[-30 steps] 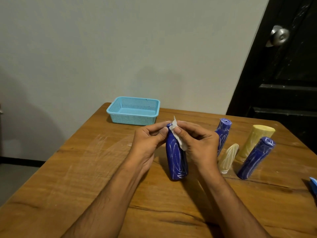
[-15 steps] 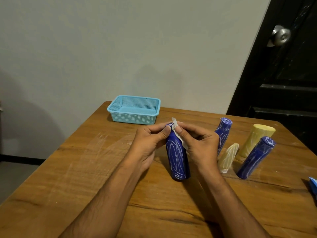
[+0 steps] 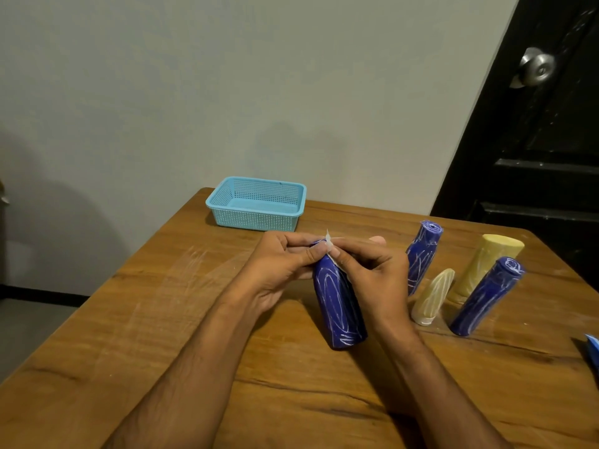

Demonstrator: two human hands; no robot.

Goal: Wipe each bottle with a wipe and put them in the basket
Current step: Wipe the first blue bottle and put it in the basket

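A blue bottle covered in white scribbles stands tilted on the wooden table, its base on the wood. My left hand grips its top from the left. My right hand presses a small white wipe against the bottle's upper right side. The light blue mesh basket sits empty at the table's far edge, behind my hands. To the right stand two more blue scribbled bottles, a large yellow bottle and a small cream bottle.
A blue packet pokes in at the table's right edge. A dark door with a metal knob stands behind the table on the right. A pale wall runs behind the basket. White smears mark the wood left of my hands.
The wipe has slid up toward the bottle's top, less of it showing between my fingers. The bottle leans a bit further left at its top. The other bottles have not moved.
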